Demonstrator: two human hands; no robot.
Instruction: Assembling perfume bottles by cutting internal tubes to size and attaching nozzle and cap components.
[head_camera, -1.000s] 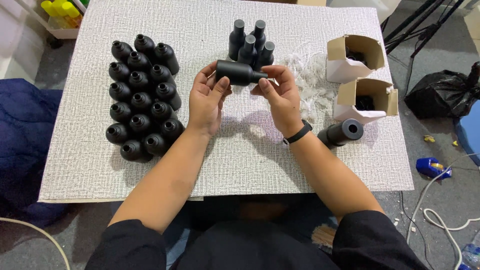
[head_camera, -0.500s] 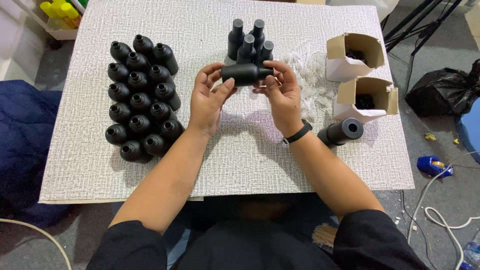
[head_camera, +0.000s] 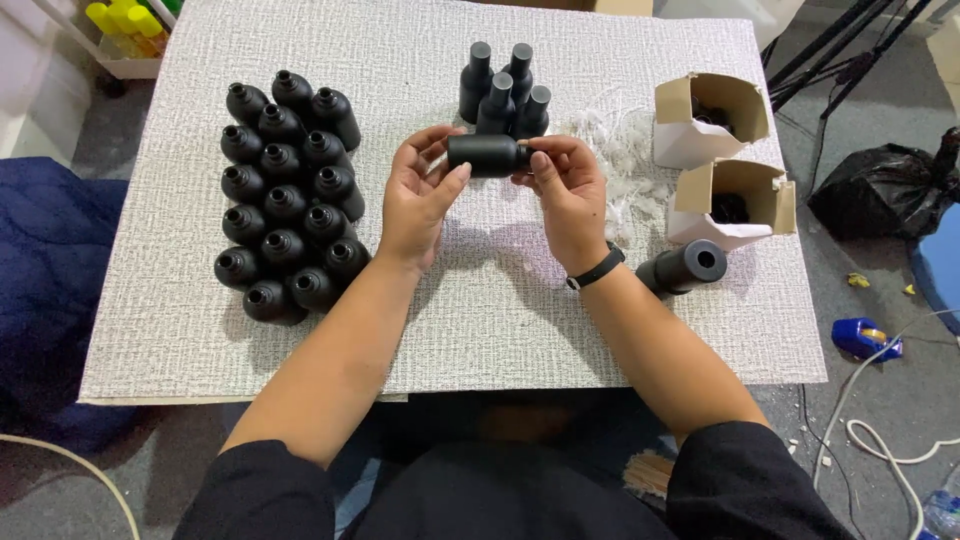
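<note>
While the left hand grips the body of a black bottle held sideways above the table, the right hand pinches its neck end, so both hands are clamped on it. Just behind stand four capped bottles; a cluster of open black bottles sits left. To the right lie white scraps, two cardboard boxes and a black tube.

Matte black bottles; white textured table cover; tan-and-white cartons; black wristband; blue cloth.
</note>
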